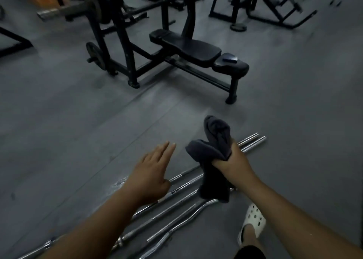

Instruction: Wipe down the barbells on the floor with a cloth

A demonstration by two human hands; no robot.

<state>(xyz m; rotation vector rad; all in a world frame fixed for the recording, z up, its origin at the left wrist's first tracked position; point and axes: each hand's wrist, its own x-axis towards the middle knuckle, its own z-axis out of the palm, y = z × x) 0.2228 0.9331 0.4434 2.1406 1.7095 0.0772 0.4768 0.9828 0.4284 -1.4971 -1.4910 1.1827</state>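
1. While the right hand (pixel 234 161) is raised with the forearm coming in from the lower right, its fingers are curled tight round a dark grey cloth (pixel 215 141). The cloth bunches above the fist and hangs below it.
2. Left hand (pixel 151 172): palm down, fingers straight and close together, thumb tucked low. It holds nothing. The forearm reaches in from the lower left.
3. Barbells (pixel 176 197): several chrome bars lie side by side on the grey floor (pixel 68 141), running slantwise under both hands. Their far ends show just beyond the right hand.
4. The left hand is over the bars at its thumb side; whether it touches them cannot be told.
5. A wavy curl bar (pixel 196 209) lies on the near side of the row, below the hanging cloth.
6. A foot in a white clog (pixel 253 220) stands under the right forearm.
7. A black bench (pixel 192 48) stands well beyond both hands.
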